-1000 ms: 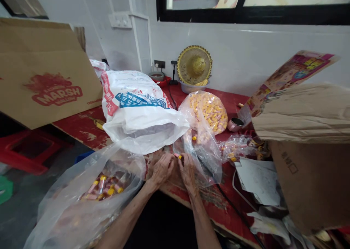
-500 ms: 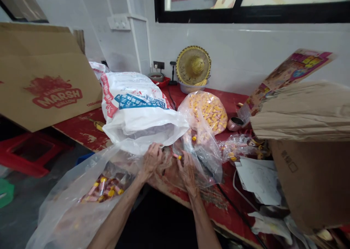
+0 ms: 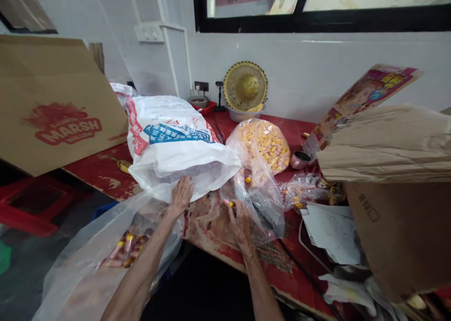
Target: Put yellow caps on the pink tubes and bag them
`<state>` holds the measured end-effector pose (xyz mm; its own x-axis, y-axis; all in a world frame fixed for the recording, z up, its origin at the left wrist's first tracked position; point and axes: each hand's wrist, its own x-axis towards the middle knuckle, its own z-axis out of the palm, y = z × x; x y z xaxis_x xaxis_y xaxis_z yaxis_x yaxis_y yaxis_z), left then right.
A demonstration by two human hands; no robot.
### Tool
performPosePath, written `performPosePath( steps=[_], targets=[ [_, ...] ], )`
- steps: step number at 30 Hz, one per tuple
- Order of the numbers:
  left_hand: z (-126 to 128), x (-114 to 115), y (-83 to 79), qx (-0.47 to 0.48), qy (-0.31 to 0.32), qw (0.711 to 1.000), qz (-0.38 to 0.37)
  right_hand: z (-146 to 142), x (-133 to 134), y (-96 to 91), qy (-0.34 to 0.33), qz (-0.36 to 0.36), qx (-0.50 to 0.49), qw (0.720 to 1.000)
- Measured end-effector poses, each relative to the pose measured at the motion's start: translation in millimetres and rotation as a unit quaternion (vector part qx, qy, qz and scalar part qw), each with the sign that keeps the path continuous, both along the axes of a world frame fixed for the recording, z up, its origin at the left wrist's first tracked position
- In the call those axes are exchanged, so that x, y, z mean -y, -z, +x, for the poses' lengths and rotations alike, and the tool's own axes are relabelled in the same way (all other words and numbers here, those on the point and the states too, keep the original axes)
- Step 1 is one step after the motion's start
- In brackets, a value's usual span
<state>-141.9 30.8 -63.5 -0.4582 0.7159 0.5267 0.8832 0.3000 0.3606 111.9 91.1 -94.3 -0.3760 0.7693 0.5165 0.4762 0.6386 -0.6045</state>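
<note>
Left to right: one clear bag of wrapped sweets (image 3: 123,250); your left hand (image 3: 181,196), open, flat on one white woven sack (image 3: 169,137); your right hand (image 3: 241,222), fingers curled at one loose sweet (image 3: 229,202) on the red table (image 3: 105,168), hold unclear; one clear bag of yellow-pink sweets (image 3: 262,147).
</note>
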Motion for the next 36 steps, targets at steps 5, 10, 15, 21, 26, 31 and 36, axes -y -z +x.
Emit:
performPosePath(
  steps=[5,10,15,21,26,31,36],
  targets=[
    [53,2,-8.9,0.267,0.034,0.963,0.029,-2,1,0.9,-0.013,0.003,0.024,1.000],
    [80,1,-6.8,0.493,0.043,0.864,0.093,0,1,-2.7,0.001,-0.009,-0.070,0.997],
    [89,5,-12.5,0.651,0.029,0.750,0.113,1,5,-9.5,0.010,-0.024,-0.077,0.997],
    [94,7,-17.0,0.690,0.031,0.708,0.149,6,-1,-11.2,-0.015,-0.078,-0.087,0.993],
    [94,7,-18.8,0.598,0.051,0.797,0.068,8,-2,-6.7,-0.013,-0.041,-0.028,0.999],
    [96,-1,-28.2,0.573,0.078,0.815,0.040,9,-3,-8.1,0.005,-0.053,-0.048,0.997],
    [96,4,-33.0,0.691,0.072,0.705,0.141,14,-5,-19.2,0.008,-0.146,-0.149,0.978]
  ],
)
